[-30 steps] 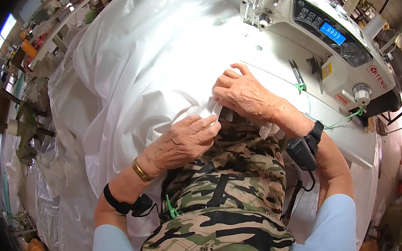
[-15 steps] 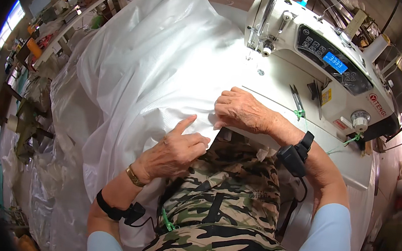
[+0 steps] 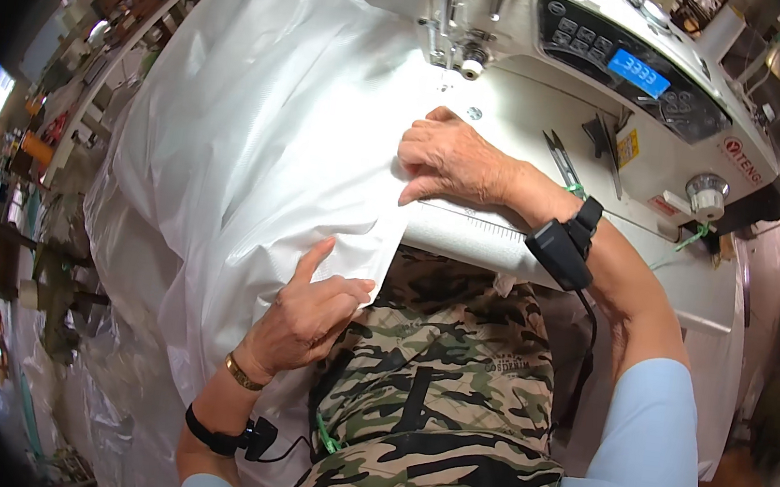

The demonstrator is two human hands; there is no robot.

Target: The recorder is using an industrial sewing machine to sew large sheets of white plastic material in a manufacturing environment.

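A large white woven plastic sheet point(image 3: 242, 99) spreads over the left of the machine table and hangs down in folds. My right hand point(image 3: 463, 160) pinches its right-hand edge on the table, just on the near side of the needle area of a white sewing machine point(image 3: 589, 54). Closer to my lap, my left hand point(image 3: 308, 316) grips the same edge near a corner, its index finger pointing out over the sheet. Between my two hands the edge runs fairly straight. Both hands' gripping fingertips are partly hidden.
Thread snips point(image 3: 564, 160) with green string lie right of my right hand. A ruler scale point(image 3: 475, 222) runs along the near edge of the table. Camouflage cloth point(image 3: 442, 376) covers my lap. Crumpled clear plastic point(image 3: 114, 385) heaps at the lower left.
My right hand has moved away from me along the table, toward the needle. My left hand is slightly lower and farther left, and the sheet's edge is now stretched between them. The view has shifted.
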